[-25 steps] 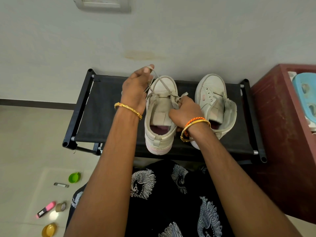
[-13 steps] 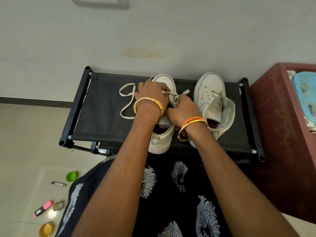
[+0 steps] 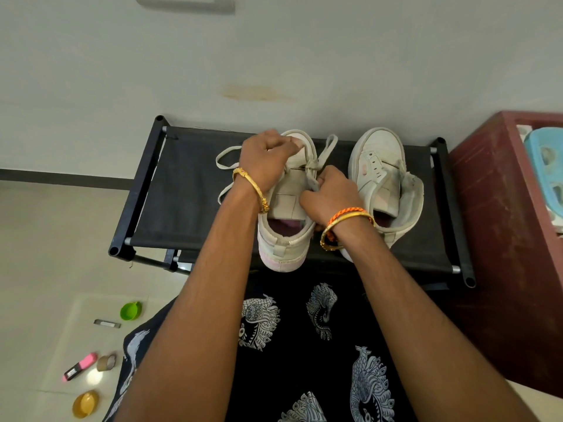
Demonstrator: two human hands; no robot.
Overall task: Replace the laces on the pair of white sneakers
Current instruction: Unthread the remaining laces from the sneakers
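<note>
Scuffed white sneaker (image 3: pixel 289 205), grey lace (image 3: pixel 227 158) trailing loose

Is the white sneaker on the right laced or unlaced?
Unlaced: the right white sneaker shows bare eyelets, tongue flopped open, no lace.

- Left hand (image 3: pixel 268 161): curled fingertips hidden over the toe of the near sneaker (image 3: pixel 286 214); what they pinch cannot be told.
- Right hand (image 3: pixel 330 193): fingertips tucked out of sight at the eyelets.
- Lace (image 3: pixel 227 156): passes under the left wrist; its path there is hidden.
- Far sneaker (image 3: pixel 385 181): heel covered by the right wrist.
- Wall plate (image 3: pixel 185 3): cut off by the top edge.
- Blue item (image 3: pixel 547 169): cut off by the right edge.
</note>
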